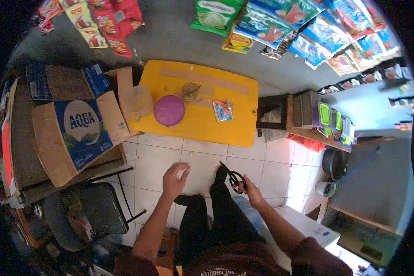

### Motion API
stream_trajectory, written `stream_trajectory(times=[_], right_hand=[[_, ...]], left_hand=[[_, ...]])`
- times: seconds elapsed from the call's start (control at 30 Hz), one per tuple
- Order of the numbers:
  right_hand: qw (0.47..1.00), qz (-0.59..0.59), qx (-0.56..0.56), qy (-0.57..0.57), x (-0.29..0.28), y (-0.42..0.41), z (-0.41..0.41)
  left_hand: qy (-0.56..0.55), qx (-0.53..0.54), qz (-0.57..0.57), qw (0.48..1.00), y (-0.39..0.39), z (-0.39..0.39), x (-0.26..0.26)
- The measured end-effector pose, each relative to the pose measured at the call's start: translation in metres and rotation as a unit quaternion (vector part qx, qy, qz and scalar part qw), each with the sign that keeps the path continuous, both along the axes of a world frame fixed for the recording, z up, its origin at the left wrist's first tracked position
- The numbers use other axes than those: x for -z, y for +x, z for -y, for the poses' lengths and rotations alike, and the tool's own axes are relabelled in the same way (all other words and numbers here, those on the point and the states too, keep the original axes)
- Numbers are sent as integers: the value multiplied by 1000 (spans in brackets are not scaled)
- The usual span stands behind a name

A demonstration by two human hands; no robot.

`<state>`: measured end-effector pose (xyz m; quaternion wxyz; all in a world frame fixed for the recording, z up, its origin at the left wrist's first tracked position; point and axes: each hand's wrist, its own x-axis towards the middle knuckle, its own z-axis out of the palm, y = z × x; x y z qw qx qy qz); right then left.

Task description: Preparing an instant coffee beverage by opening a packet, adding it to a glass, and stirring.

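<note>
My right hand (250, 189) grips the black handles of a pair of scissors (233, 176). Their dark blades point up and to the left, over the tiled floor and my dark trouser leg. To the left, my left hand (175, 180) hovers with loosely curled fingers, a gap beside the thumb, and nothing visible in it. Beyond both hands stands a yellow table (196, 132). On it are a round purple lid (169, 110), a glass with a spoon (190, 91), a translucent plastic pitcher (142, 100) and a small printed sachet (223, 110).
An opened cardboard box (82, 127) lies at the left, above a black-seated chair (107, 207). Hanging sachet strips (107, 24) and packets (262, 27) line the wall. Plastic containers (326, 117) occupy a wooden shelf at the right. A white cabinet-like object (307, 224) stands near my right arm.
</note>
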<state>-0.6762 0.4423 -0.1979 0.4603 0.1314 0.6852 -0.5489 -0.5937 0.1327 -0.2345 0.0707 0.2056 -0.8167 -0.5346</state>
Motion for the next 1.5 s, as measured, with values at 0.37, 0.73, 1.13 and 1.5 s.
stream_trajectory(times=[0.37,0.73,1.13,1.5], right_hand=[[996,-70,46,18,46,-116,-83],[984,-106,100,-106,103,-205,-27],[963,-146,200,-110,162,-230,17],[883,-361,1,301,209,-316,132]], left_hand=[[-353,-220,215,884,-202,45,98],[-408,-86,42,908,-283,36,73],[-323,317,46,891,-297,78,83],[-277,131,-78,949,-228,36,47]])
